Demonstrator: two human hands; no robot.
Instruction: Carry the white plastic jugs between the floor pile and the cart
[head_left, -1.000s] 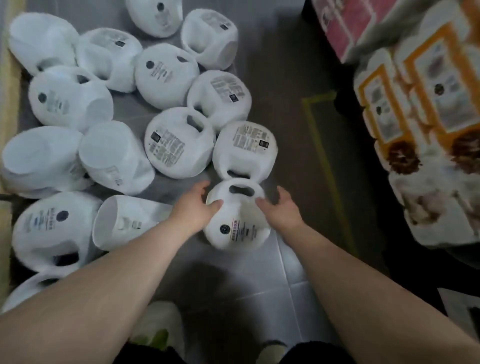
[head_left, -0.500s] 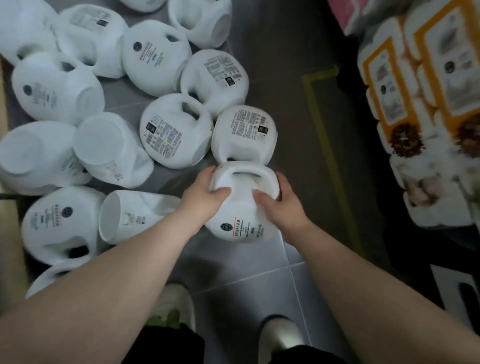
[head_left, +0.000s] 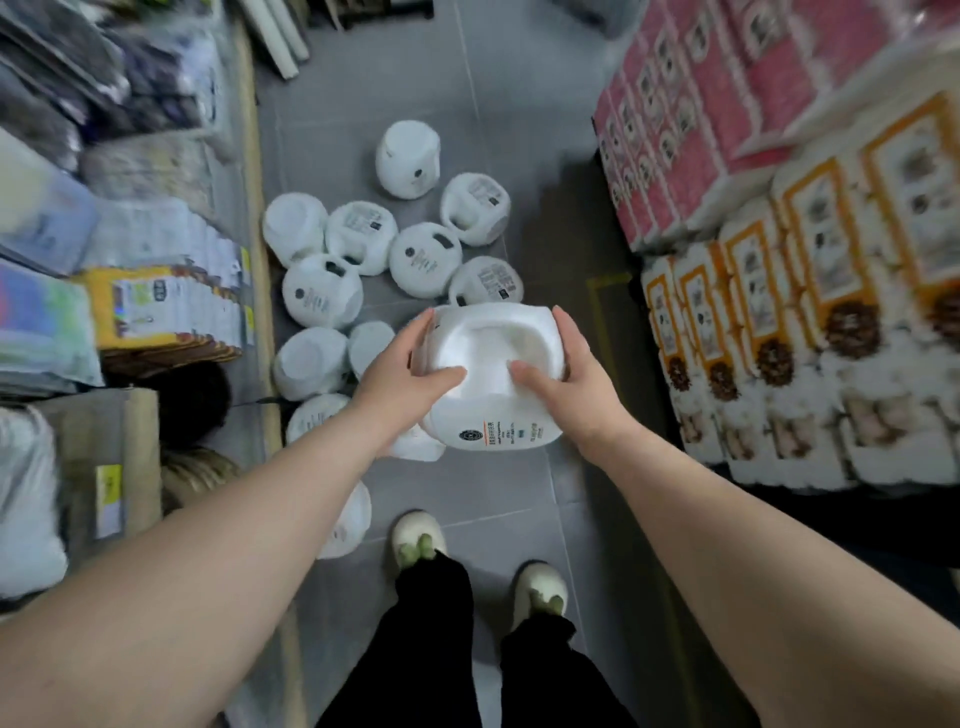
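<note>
Left hand (head_left: 402, 371) and right hand (head_left: 563, 374) grip one white jug (head_left: 493, 374) by its sides, thumbs on top, above the floor (head_left: 519, 493). Other jugs (head_left: 426, 260) crowd the aisle ahead. Stacked packs (head_left: 779, 312) border it at right, shelves (head_left: 130, 260) at left, blurred.

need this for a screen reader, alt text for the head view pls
Both hands, left hand and right hand, grip a white jug lifted above more white jugs on the grey floor. Packaged goods line the right.
</note>
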